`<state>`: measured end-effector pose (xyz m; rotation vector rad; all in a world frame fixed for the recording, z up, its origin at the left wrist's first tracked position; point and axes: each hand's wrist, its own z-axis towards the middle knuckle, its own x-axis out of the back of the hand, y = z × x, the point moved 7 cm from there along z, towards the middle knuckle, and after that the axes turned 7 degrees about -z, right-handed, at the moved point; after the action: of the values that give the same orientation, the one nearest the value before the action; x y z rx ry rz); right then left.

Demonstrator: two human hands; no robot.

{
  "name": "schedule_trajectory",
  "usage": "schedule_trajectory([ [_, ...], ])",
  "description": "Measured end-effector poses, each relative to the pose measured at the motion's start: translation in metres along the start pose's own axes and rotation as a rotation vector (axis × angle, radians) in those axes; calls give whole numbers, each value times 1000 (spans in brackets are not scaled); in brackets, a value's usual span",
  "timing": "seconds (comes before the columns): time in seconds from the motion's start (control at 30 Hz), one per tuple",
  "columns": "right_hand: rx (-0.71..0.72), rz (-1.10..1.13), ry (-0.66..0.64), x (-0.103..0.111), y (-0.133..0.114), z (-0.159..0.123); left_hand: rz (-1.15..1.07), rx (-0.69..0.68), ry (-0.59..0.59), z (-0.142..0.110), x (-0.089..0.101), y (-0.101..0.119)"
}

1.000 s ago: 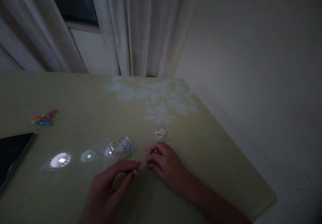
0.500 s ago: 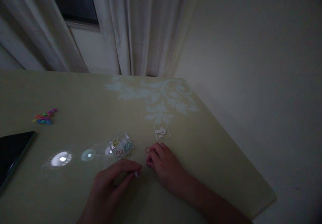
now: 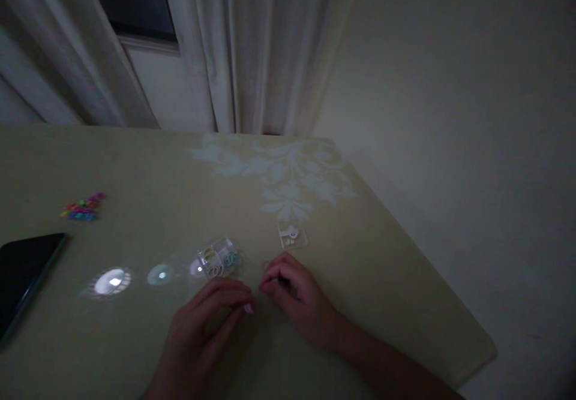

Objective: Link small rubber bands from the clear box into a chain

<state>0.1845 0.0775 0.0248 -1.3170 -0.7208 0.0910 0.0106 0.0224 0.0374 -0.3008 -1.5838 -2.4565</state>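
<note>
My left hand point(image 3: 202, 325) pinches a small pale lilac piece point(image 3: 248, 308) between thumb and fingertips; its kind is too small to tell. Close by on the right, my right hand point(image 3: 301, 301) has thumb and forefinger pressed together, and whatever may be between them is hidden. A thin pinkish ring point(image 3: 265, 265) shows just beyond the right fingers. Behind the left fingers lies a clear compartment box point(image 3: 224, 245) with yellow, pink and teal rings in separate sections. A clear flat square point(image 3: 300, 242) holding a small white key-like piece point(image 3: 291, 232) lies beyond the right hand.
A dark phone or tablet point(image 3: 27, 274) lies at the left edge. Farther back is a small pile of bright coloured pieces point(image 3: 83, 207). Lamp glare point(image 3: 111, 281) shines on the table point(image 3: 148, 352), whose right edge runs diagonally near the wall. Curtains point(image 3: 265, 52) hang behind.
My right thumb and forefinger have come together in a pinch, leaving the place beside the pinkish ring. The left hand has shifted slightly, still pinching the lilac piece.
</note>
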Motion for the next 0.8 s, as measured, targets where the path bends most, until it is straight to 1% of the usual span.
schedule_trajectory([
  [0.07, 11, -220, 86, 7, 9, 4, -6, 27, 23, 0, 1, 0],
  [0.1, 18, -328, 99, 7, 13, 5, -11, 40, 25, 0, 1, 0],
  [0.2, 26, -558, 52, 0, 24, 10, -4, 49, 44, 1, 2, 1],
  [0.27, 18, -650, 6, -7, 27, 10, 18, 31, 58, 3, 3, 3],
  [0.3, 13, -658, -9, -9, 26, 9, 28, 23, 58, 4, 4, 4],
  [0.33, 10, -621, -20, -10, 23, 8, 33, 16, 54, 5, 4, 4],
  [0.37, 9, -534, -29, -10, 18, 7, 34, 12, 46, 6, 4, 5],
  [0.5, 5, 2, -84, -10, -5, -1, 6, 41, 31, 5, 3, 1],
  [0.57, -38, 175, -133, -12, -9, -3, -3, 64, 37, 4, 3, -2],
  [0.67, -105, 336, -165, -15, -9, -3, 7, 40, 30, 3, 1, -2],
  [0.8, -144, 415, -116, -14, -3, -1, 28, -38, 20, 6, -2, 2],
])
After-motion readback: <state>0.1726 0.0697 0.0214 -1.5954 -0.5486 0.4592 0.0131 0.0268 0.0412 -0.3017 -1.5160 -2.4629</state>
